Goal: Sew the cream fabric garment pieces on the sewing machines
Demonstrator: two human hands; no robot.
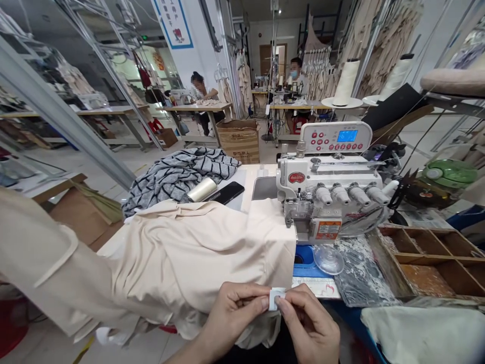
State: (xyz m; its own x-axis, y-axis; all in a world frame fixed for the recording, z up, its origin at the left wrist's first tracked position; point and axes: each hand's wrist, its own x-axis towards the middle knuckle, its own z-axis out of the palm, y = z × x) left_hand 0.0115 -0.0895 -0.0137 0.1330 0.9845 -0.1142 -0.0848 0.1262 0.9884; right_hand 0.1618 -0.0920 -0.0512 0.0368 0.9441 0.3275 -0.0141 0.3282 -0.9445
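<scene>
A small white fabric label point(273, 299) is pinched between my two hands at the front edge of the table. My left hand point(242, 308) grips its left side with thumb and forefinger. On the right side, my right hand point(308, 321) presses the label between thumb and fingers. Just behind the hands, beige cloth point(197, 247) spreads over the table and hangs down at the left. Its right end lies by the needle area of a white overlock sewing machine point(333, 177). Whatever is printed on the label is too small to read.
A black phone point(229, 193), a thread spool point(202, 189) and striped grey fabric point(178, 174) lie behind the cloth. Right of the machine stands a wooden compartment box point(428, 245). A clear round dish point(329, 260) sits before the machine. Two people work at far tables.
</scene>
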